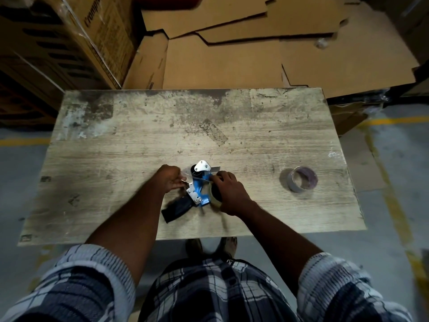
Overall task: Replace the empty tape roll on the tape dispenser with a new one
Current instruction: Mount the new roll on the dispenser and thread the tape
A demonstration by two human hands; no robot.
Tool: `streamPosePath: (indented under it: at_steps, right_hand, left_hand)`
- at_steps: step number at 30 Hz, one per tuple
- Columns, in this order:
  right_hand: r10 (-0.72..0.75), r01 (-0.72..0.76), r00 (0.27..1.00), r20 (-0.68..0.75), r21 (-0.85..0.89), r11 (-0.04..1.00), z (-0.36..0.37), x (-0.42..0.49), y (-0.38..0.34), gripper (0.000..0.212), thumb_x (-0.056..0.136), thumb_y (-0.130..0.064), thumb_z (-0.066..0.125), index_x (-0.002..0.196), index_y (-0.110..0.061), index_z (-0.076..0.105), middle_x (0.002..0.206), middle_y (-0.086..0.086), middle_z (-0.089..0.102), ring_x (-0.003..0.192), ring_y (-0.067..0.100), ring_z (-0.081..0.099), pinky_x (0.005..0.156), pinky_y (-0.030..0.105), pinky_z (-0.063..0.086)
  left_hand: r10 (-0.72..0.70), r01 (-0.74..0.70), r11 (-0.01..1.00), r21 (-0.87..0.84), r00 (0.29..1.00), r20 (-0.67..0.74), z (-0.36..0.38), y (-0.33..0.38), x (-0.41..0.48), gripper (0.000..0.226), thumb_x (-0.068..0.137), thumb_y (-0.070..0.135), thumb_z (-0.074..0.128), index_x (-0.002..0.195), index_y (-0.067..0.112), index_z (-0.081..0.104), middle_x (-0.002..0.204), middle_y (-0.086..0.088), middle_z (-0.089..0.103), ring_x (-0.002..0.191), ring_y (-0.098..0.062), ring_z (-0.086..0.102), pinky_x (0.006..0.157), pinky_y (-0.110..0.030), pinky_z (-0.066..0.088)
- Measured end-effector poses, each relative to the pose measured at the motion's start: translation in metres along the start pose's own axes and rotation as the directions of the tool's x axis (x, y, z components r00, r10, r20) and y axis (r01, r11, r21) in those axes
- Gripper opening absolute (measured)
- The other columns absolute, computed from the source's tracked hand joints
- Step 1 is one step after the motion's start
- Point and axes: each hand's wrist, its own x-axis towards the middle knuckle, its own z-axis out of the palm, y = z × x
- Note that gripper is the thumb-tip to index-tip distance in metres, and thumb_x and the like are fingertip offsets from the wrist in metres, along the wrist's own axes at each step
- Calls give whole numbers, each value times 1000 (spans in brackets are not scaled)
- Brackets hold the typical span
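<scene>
A blue and silver tape dispenser [197, 192] with a black handle lies on its side on the worn wooden table [139, 140], near the front edge. A tan tape roll [214, 198] sits on the dispenser's hub, half hidden under my right hand [228, 190], which grips the roll from the right. My left hand [170, 178] is closed at the dispenser's left side, pinching something thin by the metal plate; whether it is the tape end is hard to tell. An empty-looking roll core [300, 180] stands alone on the table to the right.
Flattened cardboard sheets [232, 49] lie behind the table, and stacked printed cartons [58, 43] stand at the back left. The concrete floor shows yellow lines [383, 173] on both sides. My feet show under the table's front edge.
</scene>
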Motion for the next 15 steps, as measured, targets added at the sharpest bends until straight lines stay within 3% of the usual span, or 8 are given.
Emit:
streamPosePath:
  at_steps: [4,8,9,12,15]
  right_hand:
    - [-19,20,1000,15,-9,1000,-3,0,1,95,66,-17,82,147,-21,31,144,7,36,134,30,34,93,46,51]
    - [-49,51,997,52,-26,998,-8,-1,2,104,62,-11,81,150,-19,26,149,7,33,137,30,31,96,49,48]
    - [-52,54,997,57,-29,998,-8,-1,2,105,62,-11,81,151,-18,26,149,7,33,137,29,31,97,49,47]
    - [-79,83,995,64,-49,995,-7,-1,4,105,59,-8,81,149,-18,27,148,6,34,136,29,33,97,48,47]
    - [-118,123,991,68,-76,989,-3,1,7,105,53,-8,83,145,-19,32,147,5,35,135,28,35,96,47,48]
  left_hand:
    - [-28,27,999,-28,999,-29,-1,-1,7,22,97,-3,36,77,1,47,70,-13,48,62,-20,57,71,-46,61]
    - [5,-8,999,-39,997,-80,-2,4,7,23,96,-4,37,75,1,45,70,-13,48,61,-19,53,42,-32,57]
    - [9,-12,999,-36,997,-79,-1,6,8,23,95,-4,37,74,1,45,69,-13,48,61,-18,54,46,-34,59]
    - [11,-15,999,-41,997,-81,1,9,10,23,94,-6,35,75,2,46,70,-13,48,62,-19,55,80,-49,58]
    - [4,-9,998,-64,997,-79,0,11,11,25,94,-8,32,77,5,44,73,-13,46,64,-18,54,81,-51,53]
